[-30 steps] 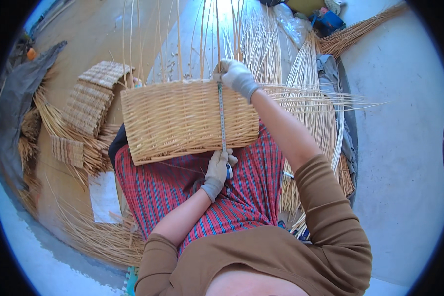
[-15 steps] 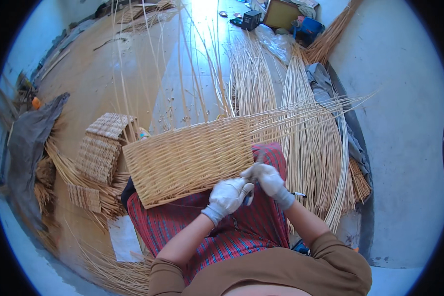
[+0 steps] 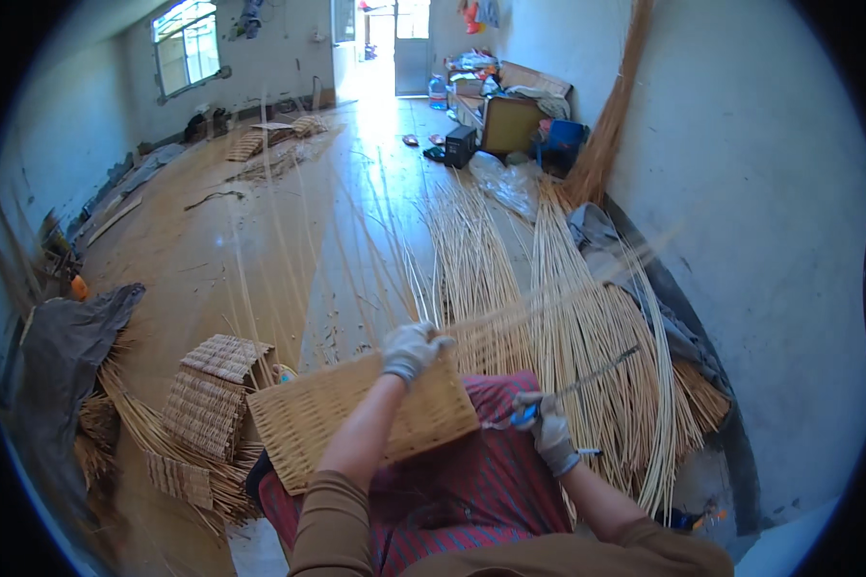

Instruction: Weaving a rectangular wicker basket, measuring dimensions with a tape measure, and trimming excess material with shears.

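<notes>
A woven wicker panel (image 3: 308, 413) lies tilted across my lap, with long loose rods rising from its far edge and fanning out to the right. My left hand (image 3: 412, 351), in a whitish glove, is closed over the panel's upper edge near its right end; its fingertips are partly hidden. My right hand (image 3: 550, 435), gloved too, is off the panel's right corner, closed on a blue-handled tool (image 3: 526, 413). A short metallic end points from it toward the panel; blur hides its exact kind. A dark thin strip (image 3: 601, 367) extends up and right from this hand.
Peeled wicker rods (image 3: 587, 327) lie in long bundles at right, beside the wall. Smaller woven pieces (image 3: 205, 404) rest on rods at left, near a grey cloth (image 3: 77, 337). A black box (image 3: 460, 146), a blue bin (image 3: 560, 142) and a plastic bag (image 3: 505, 183) stand farther back.
My left hand has moved from the panel's lower right corner to its upper edge. My right hand has drawn apart to the right, with the blue handle now visible. The view has tilted up.
</notes>
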Demonstrator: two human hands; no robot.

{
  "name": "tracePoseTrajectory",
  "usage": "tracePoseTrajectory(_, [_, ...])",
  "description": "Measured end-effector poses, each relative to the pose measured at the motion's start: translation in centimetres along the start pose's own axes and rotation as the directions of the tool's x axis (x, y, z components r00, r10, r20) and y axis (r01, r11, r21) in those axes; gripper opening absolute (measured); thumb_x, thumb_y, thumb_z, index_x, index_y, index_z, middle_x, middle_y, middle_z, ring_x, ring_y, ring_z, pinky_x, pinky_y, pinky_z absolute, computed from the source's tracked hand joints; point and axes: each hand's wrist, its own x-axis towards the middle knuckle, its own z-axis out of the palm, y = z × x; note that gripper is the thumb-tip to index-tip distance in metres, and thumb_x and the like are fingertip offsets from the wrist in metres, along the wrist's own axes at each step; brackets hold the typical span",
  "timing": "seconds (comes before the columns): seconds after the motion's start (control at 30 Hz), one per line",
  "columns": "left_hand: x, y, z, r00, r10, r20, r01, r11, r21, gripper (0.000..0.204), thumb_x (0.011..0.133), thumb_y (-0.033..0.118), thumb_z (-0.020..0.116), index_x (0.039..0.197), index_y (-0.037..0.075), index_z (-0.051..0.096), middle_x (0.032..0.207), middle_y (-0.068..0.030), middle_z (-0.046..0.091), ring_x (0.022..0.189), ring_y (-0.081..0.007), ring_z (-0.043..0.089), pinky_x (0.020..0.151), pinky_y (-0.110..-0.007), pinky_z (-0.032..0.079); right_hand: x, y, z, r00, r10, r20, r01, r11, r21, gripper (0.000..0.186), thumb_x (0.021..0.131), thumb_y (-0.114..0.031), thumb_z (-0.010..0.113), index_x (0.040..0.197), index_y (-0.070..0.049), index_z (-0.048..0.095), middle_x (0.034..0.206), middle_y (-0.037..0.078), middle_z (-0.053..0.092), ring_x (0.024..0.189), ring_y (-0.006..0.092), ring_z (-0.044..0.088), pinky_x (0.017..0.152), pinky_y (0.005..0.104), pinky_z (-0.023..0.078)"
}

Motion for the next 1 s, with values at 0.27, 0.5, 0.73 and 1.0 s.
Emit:
tracePoseTrajectory(0.27, [-6.9,-7.3,-17.1,0.871,-0.169,-0.461,-0.135,0.82,-0.556,0.026,0.098,0.029,0.059,0.102,0.006,0.071,0.09,-0.0055,0.07,0.083,-0.0142,0.064,0.075,-0.032,0.051,3.6,-3.0,2.2,0.985,0.144,0.095,-0.156,0.979,0.131,0.045,0.106,-0.042,0.047,0.107,-0.001,0.067,0.099,0.012,0.071,0.089,0.0215,0.069,0.079,0.0372,0.058])
tracePoseTrajectory(0.5, [-17.0,-9.9,-25.6,0.681,-0.456,-0.573,-0.546,0.206,-0.812,0.038,0.108,0.034,0.038,0.13,0.006,0.052,0.118,-0.0073,0.058,0.103,-0.0179,0.059,0.092,-0.035,0.05,17.7,-11.1,16.6,0.797,-0.193,0.573,0.348,0.922,-0.172,0.04,0.107,-0.029,0.048,0.134,-0.001,0.058,0.13,0.014,0.064,0.123,0.0206,0.06,0.109,0.038,0.043])
tracePoseTrajectory(0.73, [-11.9,-23.7,-20.7,0.678,-0.322,-0.661,-0.248,0.746,-0.618,0.047,0.106,0.035,0.048,0.145,0.009,0.045,0.138,-0.0144,0.053,0.127,-0.0277,0.053,0.106,-0.044,0.047,22.7,-13.9,24.7,0.639,-0.088,0.765,-0.042,0.988,0.148,0.052,0.101,-0.051,0.054,0.088,-0.004,0.071,0.078,0.007,0.065,0.074,0.0145,0.059,0.071,0.0228,0.048])
tracePoseTrajectory(1.0, [-10.6,-27.5,-9.1,0.863,-0.498,-0.083,-0.175,-0.141,-0.974,0.045,0.107,0.041,0.044,0.123,0.002,0.062,0.106,-0.0096,0.067,0.094,-0.0232,0.064,0.099,-0.036,0.052,25.8,2.3,22.2,0.857,0.145,0.495,-0.113,0.989,-0.094,0.057,0.094,-0.058,0.063,0.097,-0.003,0.075,0.093,0.009,0.074,0.079,0.0147,0.066,0.073,0.0286,0.054])
